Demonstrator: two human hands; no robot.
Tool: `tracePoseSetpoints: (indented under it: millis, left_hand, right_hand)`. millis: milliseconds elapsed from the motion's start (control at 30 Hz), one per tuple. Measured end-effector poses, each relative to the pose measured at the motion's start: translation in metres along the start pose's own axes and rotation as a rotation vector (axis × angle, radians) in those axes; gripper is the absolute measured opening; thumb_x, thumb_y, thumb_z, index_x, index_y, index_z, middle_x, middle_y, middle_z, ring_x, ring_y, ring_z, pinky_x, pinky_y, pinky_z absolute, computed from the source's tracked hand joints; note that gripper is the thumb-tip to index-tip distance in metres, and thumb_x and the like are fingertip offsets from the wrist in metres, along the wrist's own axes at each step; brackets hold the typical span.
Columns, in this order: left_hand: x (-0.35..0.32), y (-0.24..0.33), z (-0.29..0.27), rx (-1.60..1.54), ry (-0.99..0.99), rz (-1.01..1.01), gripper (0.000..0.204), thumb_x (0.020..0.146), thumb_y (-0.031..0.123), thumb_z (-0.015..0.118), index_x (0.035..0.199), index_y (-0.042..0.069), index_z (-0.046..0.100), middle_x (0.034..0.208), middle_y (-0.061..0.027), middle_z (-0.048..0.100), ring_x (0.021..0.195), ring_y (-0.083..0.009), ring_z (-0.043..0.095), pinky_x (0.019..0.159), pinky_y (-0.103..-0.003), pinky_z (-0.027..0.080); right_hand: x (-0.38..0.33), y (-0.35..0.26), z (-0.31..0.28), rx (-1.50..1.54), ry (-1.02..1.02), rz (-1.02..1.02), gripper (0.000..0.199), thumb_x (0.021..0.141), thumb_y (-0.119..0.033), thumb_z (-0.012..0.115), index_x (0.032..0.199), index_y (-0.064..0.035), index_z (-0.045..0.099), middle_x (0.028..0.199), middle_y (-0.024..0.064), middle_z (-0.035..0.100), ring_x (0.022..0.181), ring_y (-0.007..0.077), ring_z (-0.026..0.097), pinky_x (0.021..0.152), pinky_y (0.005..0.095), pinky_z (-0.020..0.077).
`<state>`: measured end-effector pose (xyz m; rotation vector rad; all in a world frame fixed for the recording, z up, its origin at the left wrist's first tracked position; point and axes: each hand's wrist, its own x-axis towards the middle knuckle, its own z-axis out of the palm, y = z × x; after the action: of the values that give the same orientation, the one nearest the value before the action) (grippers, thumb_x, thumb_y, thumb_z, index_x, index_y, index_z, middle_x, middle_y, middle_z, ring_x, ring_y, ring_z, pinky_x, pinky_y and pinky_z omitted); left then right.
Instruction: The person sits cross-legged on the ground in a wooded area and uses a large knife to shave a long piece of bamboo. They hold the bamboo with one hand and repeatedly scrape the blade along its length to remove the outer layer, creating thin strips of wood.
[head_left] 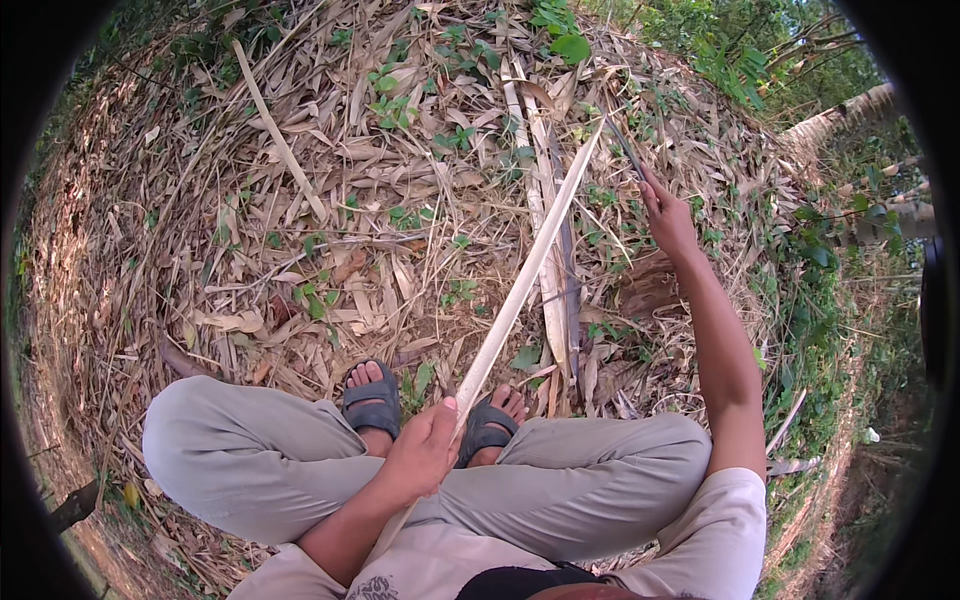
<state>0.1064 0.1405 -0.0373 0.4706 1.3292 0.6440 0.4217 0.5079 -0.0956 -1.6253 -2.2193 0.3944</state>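
My left hand [425, 450] is closed around a long pale strip of split wood [530, 262], which looks like bamboo. The strip slants from my lap up and away to the right, its near end passing beneath my forearm. Stretched far out on the right, my right hand [670, 217] grips a knife [626, 146] with a long, dark, narrow blade. The blade points away from me, and its forward part lies close beside the strip's far tip. Whether the two touch, I cannot tell. Most of the knife's handle is hidden in my fingers.
More split strips [547, 225] lie on the ground under and beyond the held one. A lone pale stick [278, 135] rests at the far left. Dry leaves [390, 190] and small green plants cover the ground. My sandalled feet are close by; a tree trunk [842, 113] stands at right.
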Motion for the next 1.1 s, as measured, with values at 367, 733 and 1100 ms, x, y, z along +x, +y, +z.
tracePoseSetpoints:
  millis: [367,733,1100]
  left_hand:
    - [0.018,0.020,-0.013,0.031,0.174,0.104,0.053,0.105,0.050,0.030,0.083,0.006,0.050,0.054,0.0005,0.040,0.033,-0.0097,0.034,0.030,-0.025,0.031]
    - [0.014,0.023,-0.013,-0.145,0.224,0.067,0.038,0.106,0.035,0.040,0.093,0.003,0.055,0.054,-0.0023,0.045,0.045,-0.0107,0.047,0.040,-0.029,0.035]
    - [0.011,0.022,-0.014,-0.121,0.196,0.037,0.045,0.105,0.048,0.035,0.089,0.009,0.052,0.054,0.0029,0.040,0.036,-0.0068,0.033,0.031,-0.024,0.030]
  right_hand:
    - [-0.081,-0.144,0.025,0.466,-0.200,-0.166,0.049,0.104,-0.028,0.049,0.151,-0.0180,0.038,0.070,0.0037,0.051,0.059,0.0138,0.046,0.056,0.0292,0.0431]
    - [-0.145,-0.219,0.013,0.058,-0.504,-0.934,0.064,0.090,-0.046,0.061,0.148,-0.0280,0.043,0.068,0.0035,0.044,0.049,0.0194,0.053,0.045,0.0363,0.0481]
    - [-0.116,-0.208,0.006,-0.083,-0.416,-0.626,0.057,0.095,-0.034,0.059,0.149,-0.0273,0.042,0.070,0.0079,0.050,0.052,0.0249,0.056,0.050,0.0384,0.0489]
